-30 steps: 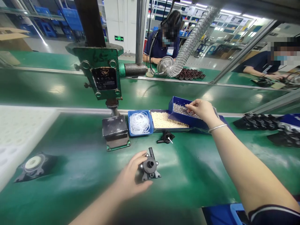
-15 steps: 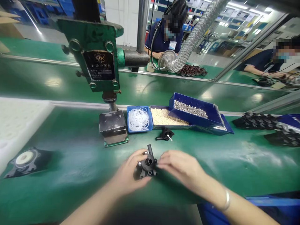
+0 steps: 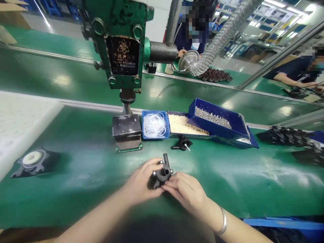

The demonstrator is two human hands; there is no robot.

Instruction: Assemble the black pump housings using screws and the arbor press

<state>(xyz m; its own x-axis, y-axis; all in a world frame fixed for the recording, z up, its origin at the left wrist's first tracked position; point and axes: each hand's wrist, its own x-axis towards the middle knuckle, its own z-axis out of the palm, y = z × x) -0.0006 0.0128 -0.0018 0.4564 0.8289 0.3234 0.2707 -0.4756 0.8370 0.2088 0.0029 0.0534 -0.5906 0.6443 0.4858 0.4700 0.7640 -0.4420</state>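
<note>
My left hand (image 3: 143, 182) is wrapped round a black plastic pump housing (image 3: 165, 172) with a round spout facing up and a side pipe pointing away from me. Small bright screw heads show at corners of its cover. At the housing's lower right edge, my right hand (image 3: 188, 189) has its fingertips pinched together; whatever they hold is too small or hidden to make out. Beyond the hands lies another black pump part (image 3: 184, 144) with a thin white pin sticking out. Loose silver screws (image 3: 214, 118) fill a tilted blue bin (image 3: 235, 126).
A green press (image 3: 124, 44) stands over a black metal block (image 3: 126, 126). Beside it are a blue tray of clear rings (image 3: 155, 125) and a bin of cream-coloured small parts (image 3: 186, 125). A black part with a white disc (image 3: 34, 162) lies left; black housings (image 3: 283, 136) sit right.
My right hand has moved from the housing's right corner down to its lower right edge. A bright screw head now shows at that corner. The whole view has shifted slightly.
</note>
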